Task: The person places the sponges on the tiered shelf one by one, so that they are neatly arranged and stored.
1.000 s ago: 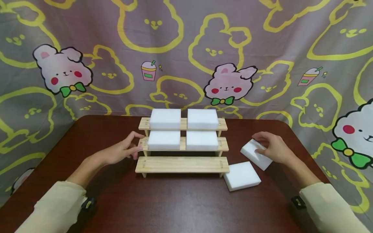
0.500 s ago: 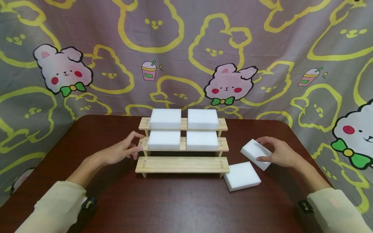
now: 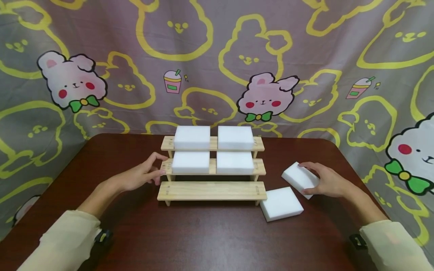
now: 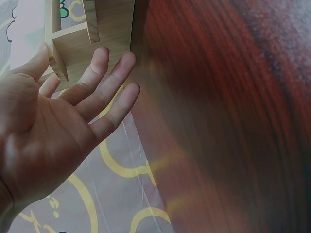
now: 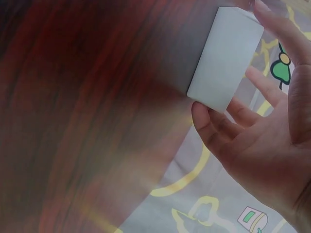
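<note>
A three-tier wooden stand (image 3: 211,191) is at the middle of the table. Two white foam blocks sit on its top tier and two more on the middle tier; the lowest board is bare. My left hand (image 3: 137,177) pinches the left end of the middle tier between thumb and index finger, its other fingers spread loosely in the left wrist view. On the right, my right hand (image 3: 330,182) holds a white foam block (image 3: 298,177) across its ends, thumb against fingers. The right wrist view shows that foam block (image 5: 226,58) on edge between the fingertips.
Another white foam block (image 3: 282,204) lies flat on the dark red table (image 3: 210,241), close to the stand's lower right end. Behind the table hangs a patterned curtain (image 3: 203,75) with cartoon rabbits.
My right hand has slid right along the foam block and now grips its ends. That block has shifted slightly right. My left hand stays at the stand.
</note>
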Demonstrator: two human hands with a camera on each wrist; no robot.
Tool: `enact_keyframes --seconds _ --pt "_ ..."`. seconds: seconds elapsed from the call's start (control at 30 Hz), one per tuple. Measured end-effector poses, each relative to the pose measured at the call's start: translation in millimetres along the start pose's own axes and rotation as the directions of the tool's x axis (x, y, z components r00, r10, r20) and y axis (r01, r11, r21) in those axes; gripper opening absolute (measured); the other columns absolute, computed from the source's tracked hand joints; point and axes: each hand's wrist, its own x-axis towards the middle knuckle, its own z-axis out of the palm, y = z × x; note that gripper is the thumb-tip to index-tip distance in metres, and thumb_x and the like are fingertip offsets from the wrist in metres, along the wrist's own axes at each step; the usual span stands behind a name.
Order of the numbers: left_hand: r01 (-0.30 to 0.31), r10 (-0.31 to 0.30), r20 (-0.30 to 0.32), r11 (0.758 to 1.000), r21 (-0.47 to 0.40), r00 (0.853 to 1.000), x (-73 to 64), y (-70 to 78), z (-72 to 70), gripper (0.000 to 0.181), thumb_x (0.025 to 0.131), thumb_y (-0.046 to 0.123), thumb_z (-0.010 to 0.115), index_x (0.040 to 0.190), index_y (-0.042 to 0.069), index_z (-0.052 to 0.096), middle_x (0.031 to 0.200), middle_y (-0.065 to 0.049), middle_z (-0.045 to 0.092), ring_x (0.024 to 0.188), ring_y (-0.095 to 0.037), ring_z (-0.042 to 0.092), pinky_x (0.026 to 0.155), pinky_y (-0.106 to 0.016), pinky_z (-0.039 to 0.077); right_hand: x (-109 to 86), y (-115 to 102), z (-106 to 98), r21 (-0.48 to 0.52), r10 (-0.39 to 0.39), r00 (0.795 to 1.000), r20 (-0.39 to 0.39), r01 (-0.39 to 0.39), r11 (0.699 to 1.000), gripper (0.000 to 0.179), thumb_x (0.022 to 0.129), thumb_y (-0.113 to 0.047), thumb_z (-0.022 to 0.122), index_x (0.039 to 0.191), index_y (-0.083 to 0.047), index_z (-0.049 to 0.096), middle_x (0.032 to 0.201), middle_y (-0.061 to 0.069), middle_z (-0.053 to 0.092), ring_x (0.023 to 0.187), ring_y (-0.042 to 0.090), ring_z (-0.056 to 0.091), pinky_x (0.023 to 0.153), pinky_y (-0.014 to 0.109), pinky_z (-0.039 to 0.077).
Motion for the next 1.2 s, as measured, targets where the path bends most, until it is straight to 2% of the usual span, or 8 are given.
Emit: enact_keyframes --seconds 0.13,0.37,0.57,0.73,0.87,1.0,1.2 --pt "0.000 0.000 0.001 1.000 -0.005 1.000 0.1 -0.1 0.3 0.049 0.111 0.020 0.051 0.147 0.005 0.021 0.084 -0.010 0.062 0.086 -0.025 0.062 0.083 -0.047 0.050 0.2 1.4 0.5 -0.009 -0.016 1.000 -0.010 0.016 1.000 0.088 0.066 -0.031 0.100 0.137 -0.005 0.055 0.118 0.023 0.064 0.098 0.032 0.060 0.074 0.041 0.047" --pt "0.000 0.000 0.004 1.000 -0.002 1.000 0.0 0.1 1.1 0.049 0.111 0.019 0.051 0.146 0.005 0.021 0.084 -0.009 0.062 0.085 -0.024 0.063 0.083 -0.047 0.050 0.8 -0.3 -0.3 -0.028 -0.021 0.998 -0.053 0.020 0.999 0.076 0.069 -0.025 0.097 0.132 -0.006 0.059 0.107 0.014 0.064 0.092 0.028 0.058 0.074 0.041 0.046" --pt "-0.005 0.005 0.004 1.000 0.000 1.000 -0.1 -0.1 0.8 0.049 0.111 0.020 0.051 0.147 0.005 0.021 0.084 -0.009 0.062 0.085 -0.024 0.063 0.082 -0.046 0.050 0.4 -3.0 -3.0 -0.014 -0.018 0.997 -0.081 0.017 1.000 0.073 0.071 -0.020 0.095 0.132 -0.005 0.058 0.110 0.017 0.066 0.094 0.031 0.063 0.075 0.045 0.049" --pt "-0.009 0.009 0.002 1.000 0.005 1.000 -0.5 -0.4 0.0 0.048 0.111 0.020 0.051 0.146 0.005 0.021 0.083 -0.009 0.062 0.085 -0.026 0.063 0.082 -0.046 0.050 -1.0 -6.9 -5.8 0.005 -0.070 0.984 -0.162 0.072 0.997 0.072 0.073 -0.011 0.093 0.134 -0.004 0.056 0.112 0.018 0.064 0.096 0.033 0.062 0.076 0.046 0.048" --pt "-0.006 0.006 0.000 1.000 0.008 1.000 -0.7 -0.2 -0.5 0.048 0.112 0.022 0.050 0.146 0.005 0.021 0.084 -0.010 0.062 0.085 -0.025 0.063 0.082 -0.045 0.050 -0.8 -12.4 -7.4 0.027 -0.112 0.972 -0.209 0.120 0.992 0.070 0.074 -0.004 0.088 0.135 -0.005 0.055 0.114 0.016 0.062 0.096 0.030 0.059 0.076 0.040 0.047" --pt "0.000 0.000 0.002 1.000 0.008 1.000 -0.5 0.5 -0.2 0.048 0.112 0.021 0.050 0.146 0.006 0.021 0.084 -0.009 0.062 0.085 -0.024 0.063 0.083 -0.046 0.051 0.2 -21.1 -9.1 0.050 -0.143 0.966 -0.217 0.158 0.986 0.068 0.074 0.000 0.086 0.134 -0.006 0.055 0.115 0.012 0.062 0.095 0.026 0.059 0.076 0.034 0.048" --pt "-0.005 0.005 0.002 1.000 0.001 1.000 -0.1 0.1 0.0 0.049 0.111 0.020 0.051 0.147 0.005 0.020 0.084 -0.010 0.062 0.086 -0.026 0.063 0.083 -0.047 0.050 1.2 -35.4 -12.4 0.057 -0.199 0.961 -0.192 0.214 0.975 0.065 0.073 -0.002 0.090 0.129 -0.008 0.059 0.118 0.007 0.063 0.097 0.023 0.060 0.077 0.030 0.050"
